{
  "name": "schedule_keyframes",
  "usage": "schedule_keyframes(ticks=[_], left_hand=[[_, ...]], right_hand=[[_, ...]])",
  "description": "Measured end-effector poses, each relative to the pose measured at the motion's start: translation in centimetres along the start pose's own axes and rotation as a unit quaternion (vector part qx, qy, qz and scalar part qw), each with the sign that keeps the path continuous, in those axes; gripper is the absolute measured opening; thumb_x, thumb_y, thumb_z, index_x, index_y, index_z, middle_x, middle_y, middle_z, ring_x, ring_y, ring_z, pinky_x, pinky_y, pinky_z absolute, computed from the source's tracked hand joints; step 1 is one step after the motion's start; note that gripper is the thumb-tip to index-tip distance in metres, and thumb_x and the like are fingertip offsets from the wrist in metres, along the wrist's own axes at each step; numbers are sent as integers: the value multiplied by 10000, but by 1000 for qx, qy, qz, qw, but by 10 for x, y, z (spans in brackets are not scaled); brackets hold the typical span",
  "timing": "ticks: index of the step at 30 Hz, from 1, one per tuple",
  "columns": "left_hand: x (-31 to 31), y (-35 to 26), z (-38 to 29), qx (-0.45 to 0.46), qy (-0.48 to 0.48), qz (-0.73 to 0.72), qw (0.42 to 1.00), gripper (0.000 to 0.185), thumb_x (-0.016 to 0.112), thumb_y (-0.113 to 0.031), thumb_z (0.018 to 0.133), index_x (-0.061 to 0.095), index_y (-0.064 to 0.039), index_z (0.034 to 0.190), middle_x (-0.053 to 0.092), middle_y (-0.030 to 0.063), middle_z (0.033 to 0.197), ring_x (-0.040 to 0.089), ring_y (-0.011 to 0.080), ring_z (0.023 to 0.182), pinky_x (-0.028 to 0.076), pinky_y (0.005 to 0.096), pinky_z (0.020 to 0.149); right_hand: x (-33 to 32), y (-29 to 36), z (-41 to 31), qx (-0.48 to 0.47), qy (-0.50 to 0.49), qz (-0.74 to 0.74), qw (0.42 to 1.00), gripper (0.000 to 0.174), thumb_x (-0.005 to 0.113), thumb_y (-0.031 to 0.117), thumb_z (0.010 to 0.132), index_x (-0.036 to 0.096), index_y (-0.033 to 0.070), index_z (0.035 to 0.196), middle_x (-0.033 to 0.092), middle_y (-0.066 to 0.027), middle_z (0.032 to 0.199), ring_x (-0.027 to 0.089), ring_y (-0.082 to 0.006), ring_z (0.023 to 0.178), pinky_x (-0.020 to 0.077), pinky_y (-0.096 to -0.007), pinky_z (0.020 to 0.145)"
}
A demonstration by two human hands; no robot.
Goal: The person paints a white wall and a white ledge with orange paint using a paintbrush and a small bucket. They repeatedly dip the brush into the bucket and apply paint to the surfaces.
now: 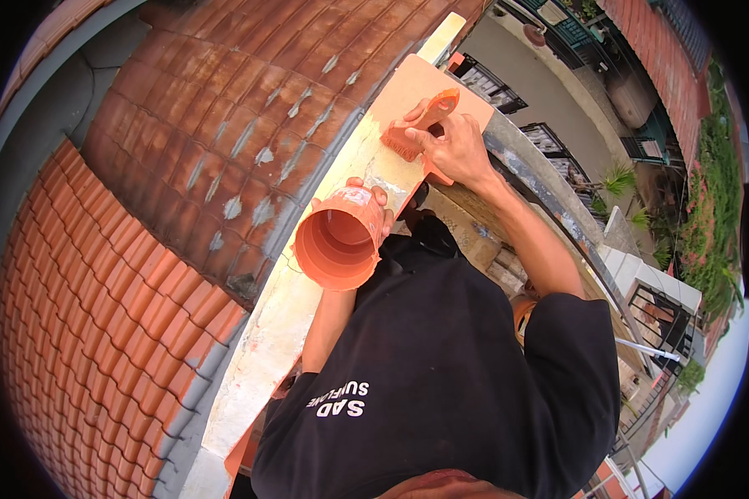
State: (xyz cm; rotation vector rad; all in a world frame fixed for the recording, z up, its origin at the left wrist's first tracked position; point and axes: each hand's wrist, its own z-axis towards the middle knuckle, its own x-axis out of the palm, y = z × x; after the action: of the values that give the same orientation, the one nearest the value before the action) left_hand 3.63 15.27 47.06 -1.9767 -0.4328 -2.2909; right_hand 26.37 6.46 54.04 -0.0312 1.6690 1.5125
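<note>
My left hand (385, 215) is wrapped around a paint-coated orange cup (338, 240), its open mouth facing the camera. Further up, my right hand (460, 148) grips a paintbrush (438, 109) covered in orange paint. The brush's bristles rest on or just over the top of a narrow wall (268, 337), at the border between wet-looking orange paint (412, 81) and a pale, cracked, stained surface. Orange paint also shows on parts of the wall's side. The cup is above the pale stretch. Its contents cannot be made out beyond orange-coated inner walls.
Weathered brown roof tiles (225, 125) with grey patches adjoin the wall on the left, with brighter orange tiles (100, 324) lower down. To the right are a curved grey ledge (537, 181), a tiled floor (459, 227) far below and neighbouring houses.
</note>
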Motion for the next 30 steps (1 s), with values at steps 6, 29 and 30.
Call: schedule_keyframes(ticks=[6,29,30], left_hand=[[2,2,-2,14,-14,15,1000,657,586,-628,998,545,-102,1390,547,274,1237,619,432,889,595,350,490],[2,-2,0,6,14,-15,1000,685,624,-619,975,543,-101,1416,519,285,1292,615,466,939,594,334,425],[1,-2,-1,14,11,-16,1000,682,635,-619,972,546,-94,1400,516,297,1285,604,468,940,618,352,443]], right_hand=[[-30,-28,31,51,-209,-96,972,165,744,141,904,755,94,1062,784,-115,932,761,-264,843,586,-366,753],[11,32,-47,-282,21,-241,928,305,680,20,733,725,129,1014,732,-57,1031,687,-260,820,578,-388,742],[12,34,-53,-232,41,-189,953,280,699,24,755,727,115,1019,741,-68,1021,697,-265,818,579,-394,739]])
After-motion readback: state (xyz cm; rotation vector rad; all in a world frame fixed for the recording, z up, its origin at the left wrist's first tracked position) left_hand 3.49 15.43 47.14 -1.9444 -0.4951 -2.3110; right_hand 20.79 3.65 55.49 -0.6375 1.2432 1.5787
